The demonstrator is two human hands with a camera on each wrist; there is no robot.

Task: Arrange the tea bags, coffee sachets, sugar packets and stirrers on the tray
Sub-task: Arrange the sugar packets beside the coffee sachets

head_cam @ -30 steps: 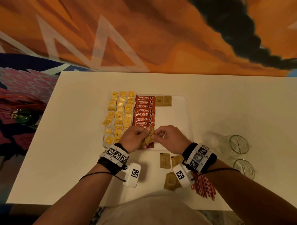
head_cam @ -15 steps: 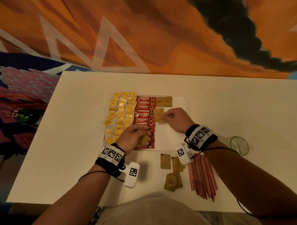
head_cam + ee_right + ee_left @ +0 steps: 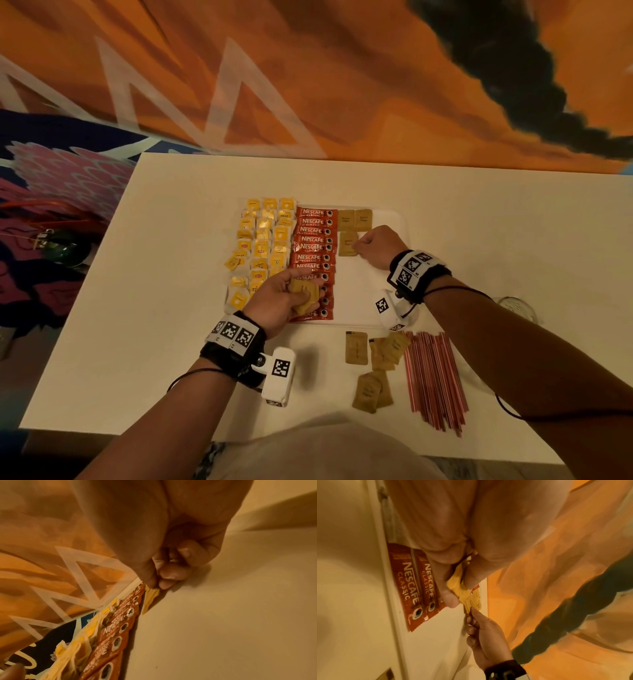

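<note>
Two right fingers (image 3: 169,572): thumb and forefinger pinch the near corner of one sugar packet (image 3: 347,243); the rest of your right hand (image 3: 376,245) is curled.
Packet's place: on the tray (image 3: 404,222), just below the two laid packets (image 3: 354,219), with its left edge beside the coffee sachets (image 3: 313,246). The pinched corner looks slightly raised.
Setting it down: lower that corner flat and square the packet with the one above. Leave no overlap on the red column, then let go straight up so nothing drags.
Left fingers (image 3: 448,595): curled round a small stack (image 3: 303,294) of sugar packets. Your left hand (image 3: 281,301) holds it above the near end of the coffee column.
Feeding: offer one packet at a time; a loose stack may slip onto the sachets.
Tea bags (image 3: 263,240): three columns along the tray's left side.
Off the tray: loose sugar packets (image 3: 371,366) and stirrers (image 3: 433,377) lie on the worktop (image 3: 171,274). Save the tray's bare right side for them.
</note>
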